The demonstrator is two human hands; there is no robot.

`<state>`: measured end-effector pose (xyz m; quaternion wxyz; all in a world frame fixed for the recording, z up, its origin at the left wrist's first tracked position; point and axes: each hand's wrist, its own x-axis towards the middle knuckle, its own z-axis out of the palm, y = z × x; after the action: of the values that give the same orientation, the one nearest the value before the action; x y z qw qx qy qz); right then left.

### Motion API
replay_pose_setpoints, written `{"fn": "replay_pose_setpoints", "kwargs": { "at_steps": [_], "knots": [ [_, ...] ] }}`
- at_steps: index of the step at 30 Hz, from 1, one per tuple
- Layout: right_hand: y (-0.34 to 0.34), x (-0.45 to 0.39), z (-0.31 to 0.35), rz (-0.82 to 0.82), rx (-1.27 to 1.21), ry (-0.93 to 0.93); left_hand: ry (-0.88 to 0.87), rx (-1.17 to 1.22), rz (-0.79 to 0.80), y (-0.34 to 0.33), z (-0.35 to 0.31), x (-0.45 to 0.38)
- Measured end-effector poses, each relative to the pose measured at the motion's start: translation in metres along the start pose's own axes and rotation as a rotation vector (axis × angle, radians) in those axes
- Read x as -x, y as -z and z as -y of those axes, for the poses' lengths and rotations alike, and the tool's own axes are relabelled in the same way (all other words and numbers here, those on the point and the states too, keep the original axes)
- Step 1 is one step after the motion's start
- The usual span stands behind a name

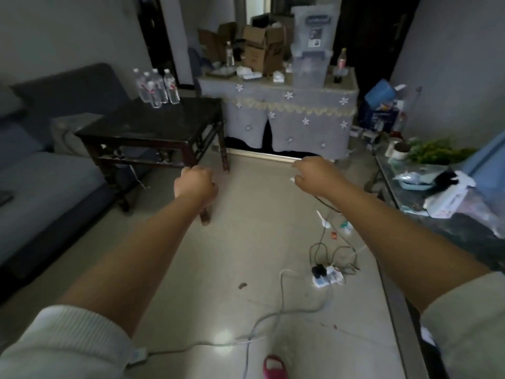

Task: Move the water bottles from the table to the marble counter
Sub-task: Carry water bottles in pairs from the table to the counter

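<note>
Both hands empty, bottles not yet fetched.
Your left hand (195, 183) is fisted on nothing, right hand (314, 172) loosely curled; water bottles (157, 87) cluster at the dark table's (153, 124) far-left corner, well out of reach, so walk over.

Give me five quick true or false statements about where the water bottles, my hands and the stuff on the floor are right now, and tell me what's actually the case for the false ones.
1. The water bottles stand clustered at the far corner of the dark table. True.
2. The left hand grips a bottle. False: its fingers are curled and it holds nothing.
3. The right hand is out over the floor, touching no bottle. True.
4. The power strip lies on the sofa. False: it lies on the floor with cables plugged in.
5. The cloth-covered table behind is bare. False: cardboard boxes and a clear plastic bin sit on it.
</note>
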<state>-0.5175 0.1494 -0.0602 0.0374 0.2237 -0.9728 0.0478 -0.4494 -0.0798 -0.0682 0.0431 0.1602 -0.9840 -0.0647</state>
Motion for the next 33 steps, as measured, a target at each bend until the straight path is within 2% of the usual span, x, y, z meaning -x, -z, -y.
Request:
{"fn": "replay_pose_setpoints", "kwargs": {
  "at_steps": [11, 17, 26, 33],
  "knots": [
    [0.007, -0.287, 0.102, -0.035, -0.033, 0.275, 0.315, -0.066, -0.106, 0.050, 0.137, -0.192],
    [-0.008, -0.415, 0.175, -0.030, -0.014, 0.348, 0.423, -0.111, -0.082, 0.054, 0.221, -0.268],
    [-0.051, -0.577, 0.293, 0.014, 0.039, 0.282, 0.369, -0.169, -0.027, 0.058, 0.368, -0.428],
    [-0.063, -0.688, 0.348, 0.035, 0.157, 0.256, 0.294, -0.172, 0.000, 0.066, 0.442, -0.552]
  ]
}}
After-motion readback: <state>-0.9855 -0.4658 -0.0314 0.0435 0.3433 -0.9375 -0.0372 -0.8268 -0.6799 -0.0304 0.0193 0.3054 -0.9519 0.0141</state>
